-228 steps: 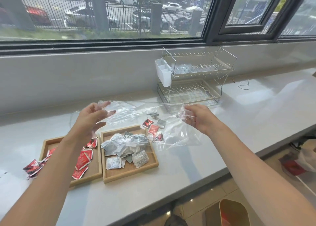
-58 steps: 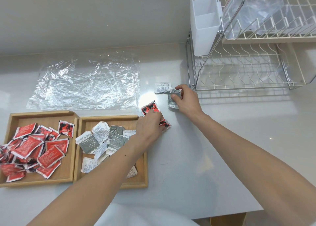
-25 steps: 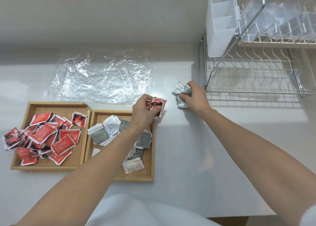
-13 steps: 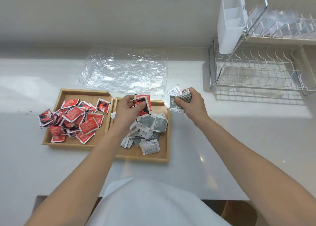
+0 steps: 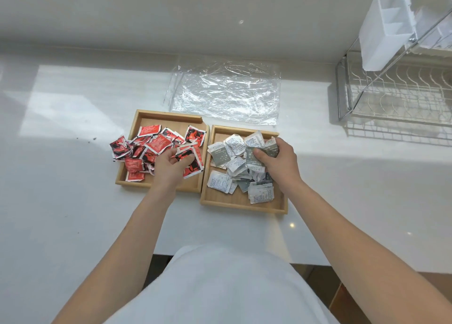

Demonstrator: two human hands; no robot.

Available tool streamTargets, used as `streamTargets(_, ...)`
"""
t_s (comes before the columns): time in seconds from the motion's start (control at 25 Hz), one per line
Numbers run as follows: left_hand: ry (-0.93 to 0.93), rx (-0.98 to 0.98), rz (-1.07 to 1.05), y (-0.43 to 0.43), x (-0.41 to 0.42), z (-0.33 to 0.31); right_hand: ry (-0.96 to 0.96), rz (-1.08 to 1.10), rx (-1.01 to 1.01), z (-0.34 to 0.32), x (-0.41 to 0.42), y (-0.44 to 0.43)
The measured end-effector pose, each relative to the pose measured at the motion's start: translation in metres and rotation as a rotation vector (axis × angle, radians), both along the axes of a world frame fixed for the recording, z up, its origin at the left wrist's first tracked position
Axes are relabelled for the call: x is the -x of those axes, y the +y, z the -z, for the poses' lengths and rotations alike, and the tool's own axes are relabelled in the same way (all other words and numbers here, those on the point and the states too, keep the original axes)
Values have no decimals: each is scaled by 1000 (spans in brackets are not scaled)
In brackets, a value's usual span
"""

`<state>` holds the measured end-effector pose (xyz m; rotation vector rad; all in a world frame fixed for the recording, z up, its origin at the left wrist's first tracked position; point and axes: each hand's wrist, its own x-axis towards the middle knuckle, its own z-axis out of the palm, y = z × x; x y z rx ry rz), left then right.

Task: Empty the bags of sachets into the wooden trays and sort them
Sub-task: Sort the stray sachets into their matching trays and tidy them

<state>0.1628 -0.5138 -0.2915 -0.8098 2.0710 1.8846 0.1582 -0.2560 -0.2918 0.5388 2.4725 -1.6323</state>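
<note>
— Where are your hands?

— My left hand is over the near right corner of the left tray, fingers curled round a few red sachets. They fan out past my fingertips to the right, tilted, with their flat faces up and their long edges running roughly away from me.

— And the other?

— My right hand is over the far right part of the right tray, closed on a bunch of grey sachets. They stick out to the left of my thumb; the front one stands nearly upright, its long axis toward me.

— What lies around them?

— Left of my left hand is the red pile, jumbled at every angle, some spilling over the tray's left rim onto the counter. Left of and below my right hand is the grey and white pile, also pointing every way.

— The trays?

— Side by side, touching, long sides running away from me.

— The bag?

— The bag lies flat and empty beyond both hands, its long axis across the counter. A rack stands far to the right.
</note>
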Motion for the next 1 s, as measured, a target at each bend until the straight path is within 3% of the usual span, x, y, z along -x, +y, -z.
streamTargets(0.24, -38, 102, -10, -49, -9, 27, -53, -10, -182, 7, -4, -44)
streamTargets(0.68, 74, 414, 194, -61, -8, 42, -84, -225, -822, 17, 6, -96)
streamTargets(0.84, 177, 474, 282, -54, -11, 42, -92, -235, -905, 20, 5, -98)
streamTargets(1.0, 205, 633, 418, -48, -11, 42, -75, -222, -834, 29, -2, -94)
